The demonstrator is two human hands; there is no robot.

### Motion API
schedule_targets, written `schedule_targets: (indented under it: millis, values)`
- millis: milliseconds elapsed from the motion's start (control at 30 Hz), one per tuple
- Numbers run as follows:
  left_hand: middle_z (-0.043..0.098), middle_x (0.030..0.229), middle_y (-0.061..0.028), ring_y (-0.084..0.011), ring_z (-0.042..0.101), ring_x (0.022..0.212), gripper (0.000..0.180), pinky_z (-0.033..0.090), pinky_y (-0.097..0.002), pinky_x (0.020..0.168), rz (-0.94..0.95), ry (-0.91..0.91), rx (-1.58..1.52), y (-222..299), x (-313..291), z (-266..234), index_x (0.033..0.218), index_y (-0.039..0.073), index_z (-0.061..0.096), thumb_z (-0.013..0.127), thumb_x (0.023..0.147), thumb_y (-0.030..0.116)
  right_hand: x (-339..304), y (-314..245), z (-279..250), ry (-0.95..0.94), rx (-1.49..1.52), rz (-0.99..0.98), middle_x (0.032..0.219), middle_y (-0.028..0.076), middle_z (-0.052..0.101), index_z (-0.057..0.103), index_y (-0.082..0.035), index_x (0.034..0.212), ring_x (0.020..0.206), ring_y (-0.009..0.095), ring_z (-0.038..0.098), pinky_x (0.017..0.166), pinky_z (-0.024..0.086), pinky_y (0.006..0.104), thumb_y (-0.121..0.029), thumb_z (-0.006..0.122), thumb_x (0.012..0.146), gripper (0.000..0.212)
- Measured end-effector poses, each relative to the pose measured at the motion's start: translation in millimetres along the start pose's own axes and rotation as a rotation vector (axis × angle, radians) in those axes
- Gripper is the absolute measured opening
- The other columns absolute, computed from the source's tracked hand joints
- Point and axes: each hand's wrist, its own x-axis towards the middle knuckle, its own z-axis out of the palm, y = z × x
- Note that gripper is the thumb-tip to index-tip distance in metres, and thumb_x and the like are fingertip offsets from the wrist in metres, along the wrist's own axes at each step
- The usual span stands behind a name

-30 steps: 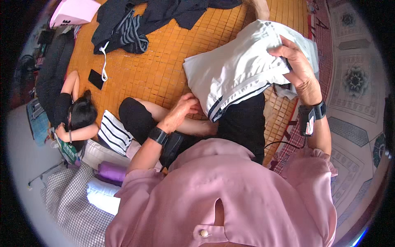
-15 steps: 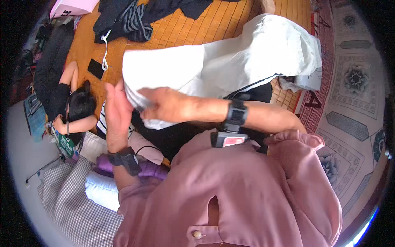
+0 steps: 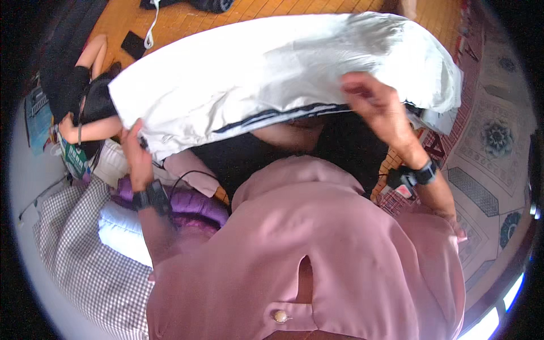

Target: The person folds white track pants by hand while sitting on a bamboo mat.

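White garment [image 3: 249, 73] is stretched over the legs [image 3: 357, 139]; its corner's pinched by the left hand [image 3: 136, 150]; right hand [image 3: 378, 110] is loosely curled, ungripped; creases could be caused by one-sided tugging tbh

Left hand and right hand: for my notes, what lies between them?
In the head view, white cloth spans the stretch between the left hand and the right hand.

Orange-brown tiled mat [image 3: 181, 25], black flat rectangle [image 3: 134, 44], dark clothing [image 3: 211, 5], white cord [image 3: 154, 24]
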Motion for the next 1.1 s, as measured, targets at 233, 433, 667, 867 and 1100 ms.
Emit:
schedule_targets:
  millis: [233, 433, 667, 867, 1100]
  values:
    - [0.052, 0.113, -0.0169, -0.0312, 0.045, 0.110, 0.045, 0.032, -0.0379, 0.096, 0.161, -0.324, 0.246, -95, -6, 13, 0.109, 0.007, 0.055, 0.067, 0.066, 0.011, 1, 8, -21, -0.039, -0.571, -0.275, 0.089, 0.011, 0.055, 0.054, -0.002, 0.090, 0.083, 0.029, 0.054, 0.072, 0.046, 0.0340, -0.004, 0.062, 0.069, 0.023]
    - [0.054, 0.095, -0.0089, -0.0186, 0.050, 0.087, 0.026, 0.040, -0.0290, 0.079, -0.429, 0.231, -0.151, -65, -6, 26, 0.099, -0.002, 0.053, 0.059, 0.078, 0.012, 1, 8, -15, -0.135, -0.631, -0.452, 0.095, 0.010, 0.056, 0.055, -0.003, 0.089, 0.088, 0.028, 0.052, 0.076, 0.043, 0.0360, -0.008, 0.065, 0.066, 0.026]
    - [0.057, 0.090, -0.0091, -0.0226, 0.055, 0.082, 0.024, 0.044, -0.0301, 0.073, 0.122, -0.106, 0.133, 76, -19, 61, 0.093, 0.002, 0.057, 0.065, 0.074, 0.012, 3, 14, -16, -0.143, -0.636, -0.443, 0.100, 0.009, 0.056, 0.057, -0.004, 0.093, 0.092, 0.027, 0.053, 0.079, 0.042, 0.0359, -0.003, 0.064, 0.064, 0.030]
    - [0.055, 0.097, -0.0118, -0.0279, 0.052, 0.091, 0.022, 0.043, -0.0342, 0.078, 0.427, -0.282, 0.355, 108, -31, 94, 0.092, 0.001, 0.057, 0.062, 0.071, 0.006, 5, 20, -18, -0.116, -0.676, -0.434, 0.097, 0.009, 0.056, 0.058, -0.005, 0.091, 0.091, 0.027, 0.053, 0.077, 0.043, 0.0362, 0.000, 0.062, 0.066, 0.026]
    - [0.056, 0.088, -0.0118, -0.0296, 0.052, 0.082, 0.012, 0.042, -0.0379, 0.075, 0.370, -0.169, 0.270, 108, -36, 90, 0.081, 0.000, 0.054, 0.055, 0.069, 0.002, -4, 19, -26, -0.003, -0.586, -0.473, 0.094, 0.010, 0.057, 0.056, -0.003, 0.085, 0.090, 0.028, 0.054, 0.077, 0.044, 0.0371, 0.000, 0.061, 0.062, 0.023]
